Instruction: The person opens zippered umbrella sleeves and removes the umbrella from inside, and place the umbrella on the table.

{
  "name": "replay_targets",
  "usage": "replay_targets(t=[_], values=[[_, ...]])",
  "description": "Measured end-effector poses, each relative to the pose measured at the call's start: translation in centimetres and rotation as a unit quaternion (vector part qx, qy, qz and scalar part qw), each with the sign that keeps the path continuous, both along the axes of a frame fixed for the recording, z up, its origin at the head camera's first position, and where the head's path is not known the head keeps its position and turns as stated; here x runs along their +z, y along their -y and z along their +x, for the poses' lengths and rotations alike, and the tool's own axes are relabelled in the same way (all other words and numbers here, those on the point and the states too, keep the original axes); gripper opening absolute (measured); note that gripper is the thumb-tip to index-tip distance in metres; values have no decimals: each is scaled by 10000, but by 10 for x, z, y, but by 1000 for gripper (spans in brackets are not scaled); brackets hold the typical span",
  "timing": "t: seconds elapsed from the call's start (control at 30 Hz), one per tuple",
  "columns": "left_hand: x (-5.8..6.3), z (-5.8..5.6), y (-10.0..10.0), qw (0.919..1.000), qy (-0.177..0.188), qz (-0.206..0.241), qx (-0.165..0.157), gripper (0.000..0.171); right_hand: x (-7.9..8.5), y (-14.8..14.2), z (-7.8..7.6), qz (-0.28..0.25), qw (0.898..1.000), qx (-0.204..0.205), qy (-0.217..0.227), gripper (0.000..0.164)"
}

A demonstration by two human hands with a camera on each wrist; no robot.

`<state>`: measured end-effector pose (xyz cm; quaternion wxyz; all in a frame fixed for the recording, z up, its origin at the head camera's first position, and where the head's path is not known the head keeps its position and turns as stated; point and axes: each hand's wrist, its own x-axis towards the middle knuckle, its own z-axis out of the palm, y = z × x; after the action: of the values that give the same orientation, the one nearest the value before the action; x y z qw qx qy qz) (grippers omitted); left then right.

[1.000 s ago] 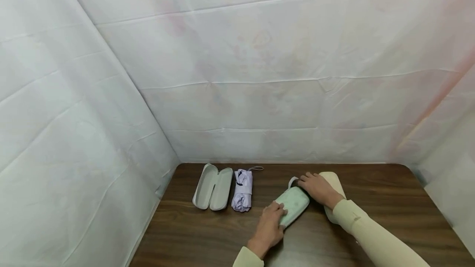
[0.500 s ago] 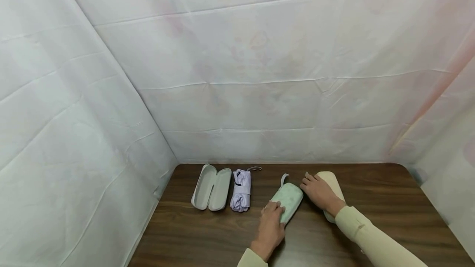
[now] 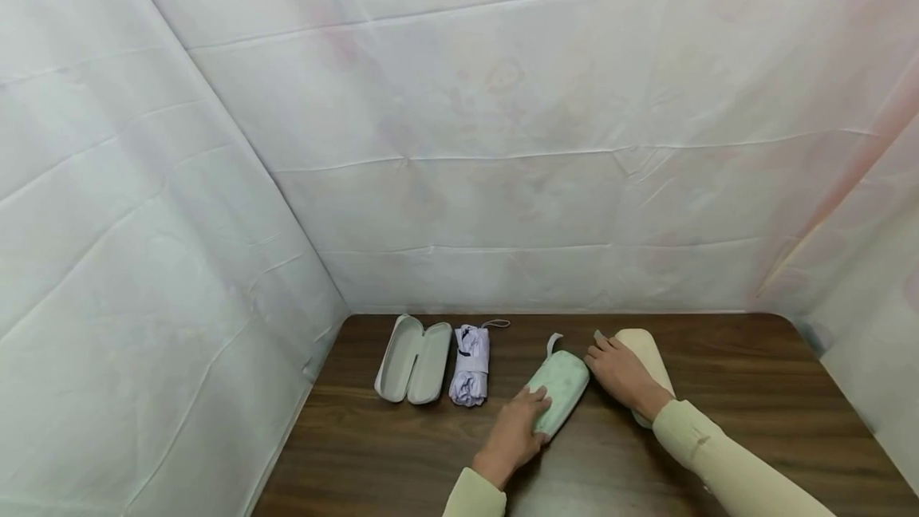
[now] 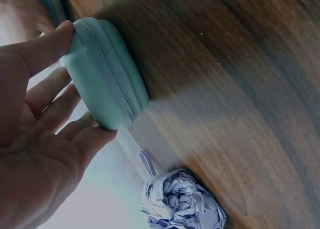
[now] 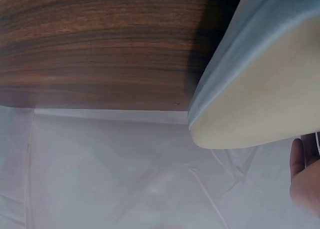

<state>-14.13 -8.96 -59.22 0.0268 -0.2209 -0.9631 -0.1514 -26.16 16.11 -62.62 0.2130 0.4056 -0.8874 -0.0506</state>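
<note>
Left hand (image 3: 511, 431): thumb and fingers bent round near end of mint-green rounded zip case (image 3: 562, 393), gripping it. Case sits over brown wood-grain table (image 3: 352, 453), between lavender rolled fabric umbrella (image 3: 470, 373) and right hand (image 3: 623, 373). Right hand lies over left edge of cream elongated rounded case (image 3: 648, 353); fingers reach forward, a small grey bit at the tips, too small to identify. Grip and finger spread there: can't tell; right wrist view catches only part of the hand at frame edge.

Left wrist only: grey zip band (image 4: 112, 71) round the mint case's end. Right wrist only: cream case's blue-grey side (image 5: 235, 59). Head only: pale grey hard-shell case (image 3: 412, 361), lying open, and mint case's pale strap (image 3: 552, 344) at far end.

Count: three cases (one open), one umbrella, two hands.
</note>
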Motion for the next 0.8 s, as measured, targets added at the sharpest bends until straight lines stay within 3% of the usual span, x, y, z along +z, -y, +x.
replay_targets(t=[0.23, 0.4, 0.63, 0.8], values=[[-2, -1, 1, 9997, -116, 210, 105, 55, -1, 0, 1, -148, 9998, 53, -136, 11], [-1, 1, 1, 9998, -119, 157, 102, 56, -4, 1, 3, -342, 9993, 14, -157, 15], [-3, 2, -2, 9995, -215, 144, 163, 56, 0, 3, 12, -505, 9981, -297, 186, 13], [-6, 2, -5, 9988, -383, 7, 292, 56, -3, 6, 14, -820, 9963, -237, 0, 16]])
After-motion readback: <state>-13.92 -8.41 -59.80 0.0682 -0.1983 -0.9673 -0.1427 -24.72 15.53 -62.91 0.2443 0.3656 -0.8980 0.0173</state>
